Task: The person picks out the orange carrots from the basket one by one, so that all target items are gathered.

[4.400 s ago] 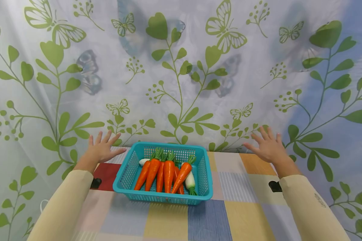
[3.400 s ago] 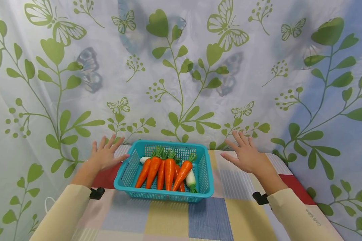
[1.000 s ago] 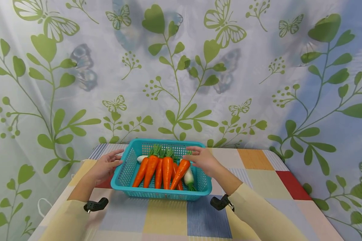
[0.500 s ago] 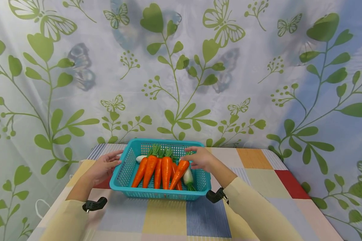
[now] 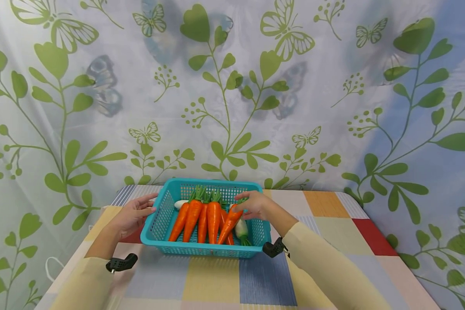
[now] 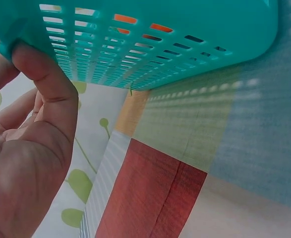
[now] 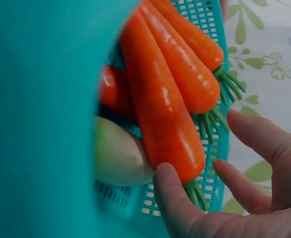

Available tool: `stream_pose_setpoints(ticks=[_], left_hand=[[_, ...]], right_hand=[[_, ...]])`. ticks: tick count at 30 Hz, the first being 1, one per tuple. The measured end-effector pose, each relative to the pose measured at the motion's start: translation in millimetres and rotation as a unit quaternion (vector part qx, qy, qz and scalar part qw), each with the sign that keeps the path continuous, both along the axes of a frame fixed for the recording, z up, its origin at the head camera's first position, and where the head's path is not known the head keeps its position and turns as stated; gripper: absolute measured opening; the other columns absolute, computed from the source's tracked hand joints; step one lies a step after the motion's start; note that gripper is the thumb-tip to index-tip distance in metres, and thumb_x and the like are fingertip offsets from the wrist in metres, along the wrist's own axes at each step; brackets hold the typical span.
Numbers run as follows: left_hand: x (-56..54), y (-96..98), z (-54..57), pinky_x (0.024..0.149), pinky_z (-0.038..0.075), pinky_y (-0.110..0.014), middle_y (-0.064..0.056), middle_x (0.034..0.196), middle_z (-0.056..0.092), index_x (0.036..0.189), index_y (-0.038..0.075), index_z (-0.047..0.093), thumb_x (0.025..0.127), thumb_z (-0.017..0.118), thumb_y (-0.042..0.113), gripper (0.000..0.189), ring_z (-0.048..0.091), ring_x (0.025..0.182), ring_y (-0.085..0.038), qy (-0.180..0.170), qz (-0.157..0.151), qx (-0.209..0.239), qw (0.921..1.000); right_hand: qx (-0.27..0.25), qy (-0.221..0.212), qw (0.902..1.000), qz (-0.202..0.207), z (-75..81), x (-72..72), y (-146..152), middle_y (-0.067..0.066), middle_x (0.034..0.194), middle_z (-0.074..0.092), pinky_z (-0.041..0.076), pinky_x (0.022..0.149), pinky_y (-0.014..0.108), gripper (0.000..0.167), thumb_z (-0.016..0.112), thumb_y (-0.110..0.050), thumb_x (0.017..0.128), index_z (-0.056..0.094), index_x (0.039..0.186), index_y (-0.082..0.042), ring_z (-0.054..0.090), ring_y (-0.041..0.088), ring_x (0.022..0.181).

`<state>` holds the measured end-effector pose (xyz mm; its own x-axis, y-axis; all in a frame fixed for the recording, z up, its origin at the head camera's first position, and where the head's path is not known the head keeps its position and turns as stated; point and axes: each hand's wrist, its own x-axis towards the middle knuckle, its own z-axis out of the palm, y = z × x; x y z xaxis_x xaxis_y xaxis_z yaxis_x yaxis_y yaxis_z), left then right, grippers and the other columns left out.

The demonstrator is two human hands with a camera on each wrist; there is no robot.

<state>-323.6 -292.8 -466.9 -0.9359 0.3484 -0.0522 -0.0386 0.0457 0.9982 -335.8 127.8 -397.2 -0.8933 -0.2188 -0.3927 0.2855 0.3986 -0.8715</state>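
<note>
My left hand (image 5: 133, 214) is at the left rim of a teal perforated plastic basket (image 5: 201, 250). In the left wrist view its fingertips touch the rim beside a small tab. Over the basket's right end, my right hand (image 5: 257, 204) reaches to the rightmost carrot (image 5: 229, 224), which slants across the others. The right wrist view shows the thumb (image 7: 169, 181) touching that carrot's thick top end, while the other fingers are spread apart from it. Several more orange carrots (image 5: 193, 215) with green stubs lie alongside. A white radish (image 5: 241, 228) lies beneath the slanted carrot, partly covered.
Another white vegetable end (image 5: 180, 204) shows at the basket's back left. The basket stands on a patchwork tablecloth (image 5: 213, 280). A curtain with green leaves and butterflies (image 5: 217, 107) hangs close behind. Black wrist cameras (image 5: 122, 262) are on both wrists.
Both hands have come from raised beside the basket to it, the left to its rim, the right over the carrots. In the last half second the right thumb has moved onto the slanted carrot.
</note>
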Motion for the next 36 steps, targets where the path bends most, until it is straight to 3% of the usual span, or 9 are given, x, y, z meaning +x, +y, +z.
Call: stream_pose_setpoints(ticks=[5, 10, 17, 23, 36], left_hand=[[-1.5, 0.8, -2.2, 0.100, 0.056, -0.045, -0.005, 0.127, 0.062, 0.164, 0.010, 0.020, 0.102, 0.064, 0.020, 0.077, 0.071, 0.108, -0.013, -0.002, 0.012, -0.003, 0.9999], [-2.8, -0.1, -2.6, 0.101, 0.055, -0.046, -0.011, 0.131, 0.059, 0.163, 0.007, 0.021, 0.103, 0.063, 0.019, 0.075, 0.071, 0.111, -0.016, 0.000, 0.004, -0.002, 1.0000], [-1.2, 1.0, -0.1, 0.099, 0.058, -0.043, -0.007, 0.126, 0.062, 0.163, 0.005, 0.019, 0.103, 0.062, 0.018, 0.074, 0.070, 0.108, -0.013, 0.001, -0.003, 0.004, 1.0000], [0.3, 1.4, 1.0, 0.098, 0.059, -0.043, -0.004, 0.124, 0.062, 0.163, 0.005, 0.019, 0.103, 0.061, 0.017, 0.074, 0.070, 0.106, -0.012, -0.002, -0.002, 0.006, 1.0000], [0.0, 1.1, -3.4, 0.101, 0.056, -0.042, -0.003, 0.125, 0.063, 0.164, 0.011, 0.019, 0.103, 0.063, 0.020, 0.076, 0.070, 0.110, -0.014, 0.001, 0.021, -0.004, 0.9998]], right_hand=[[0.011, -0.007, 0.9999, 0.009, -0.8, -1.6, -1.4, 0.021, 0.143, 0.054, 0.056, 0.102, 0.050, 0.055, 0.078, -0.005, 0.089, 0.060, 0.140, -0.007, 0.066, 0.036, 0.117], [0.032, -0.015, 0.9993, 0.011, 5.9, -4.2, -1.1, 0.022, 0.144, 0.054, 0.058, 0.099, 0.048, 0.054, 0.078, -0.005, 0.089, 0.060, 0.139, -0.006, 0.067, 0.039, 0.116], [0.073, -0.024, 0.9970, 0.008, 13.5, -12.9, 1.5, 0.027, 0.146, 0.054, 0.062, 0.092, 0.046, 0.053, 0.080, -0.009, 0.088, 0.062, 0.138, -0.006, 0.063, 0.043, 0.123], [0.071, -0.043, 0.9964, 0.015, 8.9, -17.7, -0.1, 0.026, 0.137, 0.060, 0.058, 0.098, 0.049, 0.057, 0.080, -0.007, 0.088, 0.059, 0.141, -0.005, 0.069, 0.038, 0.113], [0.066, -0.052, 0.9962, 0.024, -2.8, -23.4, -7.6, 0.020, 0.131, 0.065, 0.061, 0.093, 0.046, 0.055, 0.081, -0.002, 0.085, 0.063, 0.137, -0.004, 0.072, 0.035, 0.103]])
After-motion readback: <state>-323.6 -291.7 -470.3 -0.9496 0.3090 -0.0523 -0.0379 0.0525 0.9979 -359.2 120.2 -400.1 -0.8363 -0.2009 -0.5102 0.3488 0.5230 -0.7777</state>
